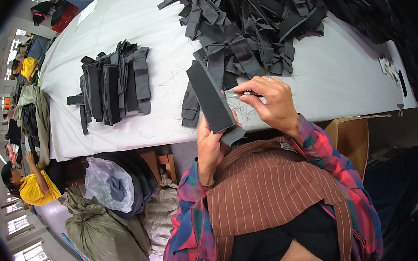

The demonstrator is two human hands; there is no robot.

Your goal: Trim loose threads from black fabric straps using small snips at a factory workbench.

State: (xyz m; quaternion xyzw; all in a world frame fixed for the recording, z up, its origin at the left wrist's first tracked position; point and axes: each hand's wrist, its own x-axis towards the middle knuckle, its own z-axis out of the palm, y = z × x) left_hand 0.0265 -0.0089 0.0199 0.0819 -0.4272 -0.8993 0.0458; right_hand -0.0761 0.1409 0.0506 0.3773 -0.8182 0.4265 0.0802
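Observation:
My left hand (210,142) is closed round the lower end of a dark grey fabric strip (210,97), which stands up at a tilt over the table's near edge. Beside it, my right hand (274,102) pinches small thread snips (234,93), their pointed tip toward the strip's right edge; the fingers hide most of the tool. Just beyond both hands, a large heap of similar strips (246,39) spreads over the white-covered table (169,128). A folded grey piece (190,107) lies left of the held strip. Loose dark thread ends are scattered around.
To the left, more strips lie in a neater row (112,86). Black material (364,8) lies at the far right. Below the table edge are a cardboard box (350,141), a clear plastic bag (106,182) and an olive sack (103,227). People in yellow work at left.

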